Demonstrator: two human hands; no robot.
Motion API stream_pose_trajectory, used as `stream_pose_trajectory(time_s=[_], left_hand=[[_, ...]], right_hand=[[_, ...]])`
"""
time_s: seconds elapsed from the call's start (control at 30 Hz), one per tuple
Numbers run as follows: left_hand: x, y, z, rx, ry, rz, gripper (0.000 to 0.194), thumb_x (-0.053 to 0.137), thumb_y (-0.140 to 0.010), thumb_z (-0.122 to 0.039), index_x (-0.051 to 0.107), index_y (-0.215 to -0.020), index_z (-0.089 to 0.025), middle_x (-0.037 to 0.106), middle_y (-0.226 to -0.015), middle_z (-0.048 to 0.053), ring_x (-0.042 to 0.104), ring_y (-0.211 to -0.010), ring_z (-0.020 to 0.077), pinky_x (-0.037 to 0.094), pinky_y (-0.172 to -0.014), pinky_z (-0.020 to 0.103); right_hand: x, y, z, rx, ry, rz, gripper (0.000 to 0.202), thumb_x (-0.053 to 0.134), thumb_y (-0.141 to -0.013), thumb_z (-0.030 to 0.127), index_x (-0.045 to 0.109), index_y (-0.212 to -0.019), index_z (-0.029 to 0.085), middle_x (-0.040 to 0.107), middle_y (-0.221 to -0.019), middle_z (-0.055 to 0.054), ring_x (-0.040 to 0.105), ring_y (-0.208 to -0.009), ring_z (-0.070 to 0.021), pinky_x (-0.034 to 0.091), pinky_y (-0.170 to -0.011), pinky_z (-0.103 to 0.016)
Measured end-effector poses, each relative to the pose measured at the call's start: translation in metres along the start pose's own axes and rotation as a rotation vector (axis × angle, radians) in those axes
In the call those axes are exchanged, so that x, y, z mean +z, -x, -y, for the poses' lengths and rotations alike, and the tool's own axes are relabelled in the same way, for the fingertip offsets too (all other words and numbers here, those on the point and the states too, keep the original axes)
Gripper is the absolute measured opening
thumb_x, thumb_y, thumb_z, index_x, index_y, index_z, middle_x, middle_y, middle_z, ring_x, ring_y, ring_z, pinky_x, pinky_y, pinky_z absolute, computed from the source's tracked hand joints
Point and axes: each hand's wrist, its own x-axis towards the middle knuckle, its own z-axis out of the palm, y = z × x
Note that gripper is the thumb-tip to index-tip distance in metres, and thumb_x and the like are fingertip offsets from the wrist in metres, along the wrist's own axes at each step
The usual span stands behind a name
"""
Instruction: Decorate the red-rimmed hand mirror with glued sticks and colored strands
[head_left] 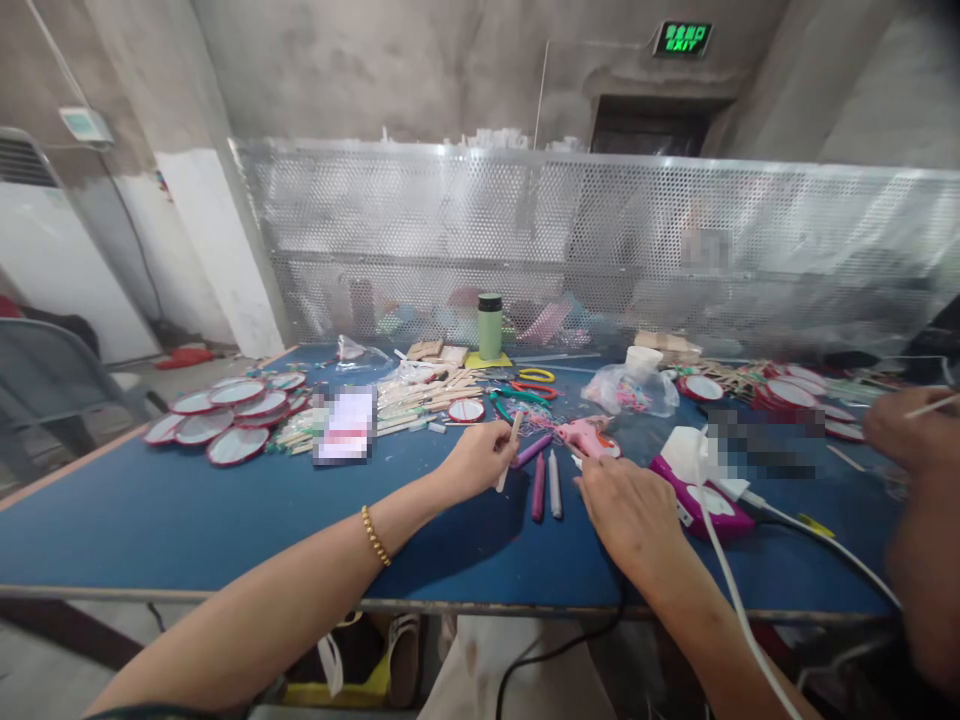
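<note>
My left hand (pixel 484 458), with a gold bead bracelet on the wrist, pinches a flat pale wooden stick (pixel 515 432) upright above the blue table. To its right, the fingers of my right hand (pixel 626 497) are curled. A small white tip shows at those fingertips; whatever it belongs to is mostly hidden. Between the hands lie a purple pen-like tube (pixel 532 451), a pink tube (pixel 538 488) and a grey tube (pixel 555 486). Just beyond my right fingers rests a pink glue gun (pixel 585 437).
Round red-rimmed discs (pixel 238 392) pile up at left, beside wooden sticks (pixel 424 393) and a phone (pixel 345 425). Pliers (pixel 517 405) and a green bottle (pixel 490 328) stand behind. A purple power strip (pixel 712 508) with cables sits right. Another person's hand (pixel 911 430) is at far right.
</note>
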Motion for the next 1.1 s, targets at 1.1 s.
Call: stream_pose_trajectory(time_s=[1.1], left_hand=[[-0.003,0.004,-0.009,0.011,0.068,0.171,0.023,0.048,-0.087,-0.025,0.064,-0.073,-0.015,0.048,-0.044,-0.007,0.052,-0.038,0.0096,0.039,-0.049,0.019]], right_hand=[[-0.017,-0.012,0.004,0.025,-0.014,0.131,0.017,0.05,-0.094,0.017,0.065,-0.088,0.014,0.068,-0.086,-0.012,0.069,-0.079,-0.0217,0.038,-0.061,-0.026]])
